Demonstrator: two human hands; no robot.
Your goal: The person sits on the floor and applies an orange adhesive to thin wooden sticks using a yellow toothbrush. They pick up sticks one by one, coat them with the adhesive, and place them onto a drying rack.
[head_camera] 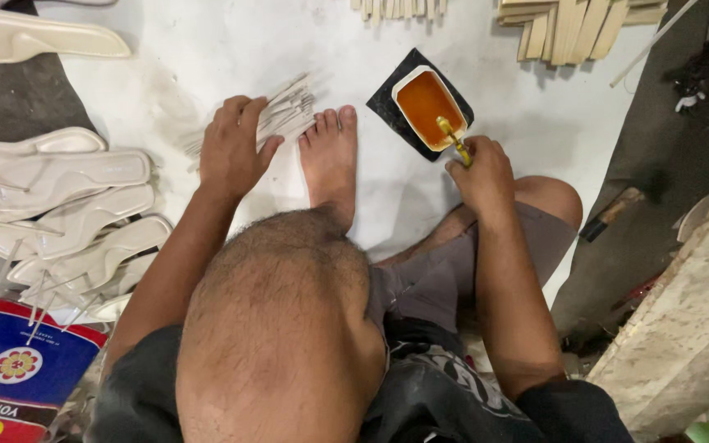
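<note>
Under left hand, thin strips, right hand gripping brush

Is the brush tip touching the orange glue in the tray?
Touching. The head view shows the brush in the right hand, its tip dipped into the orange glue.

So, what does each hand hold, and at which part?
The right hand holds a yellow brush by its handle. The left hand grips a bundle of thin grey strips near its middle.

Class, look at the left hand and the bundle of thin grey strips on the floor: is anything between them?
Nothing visible. The left hand already rests on the strips, fingers curled over the bundle. The bare foot lies beside them, not between.
</note>
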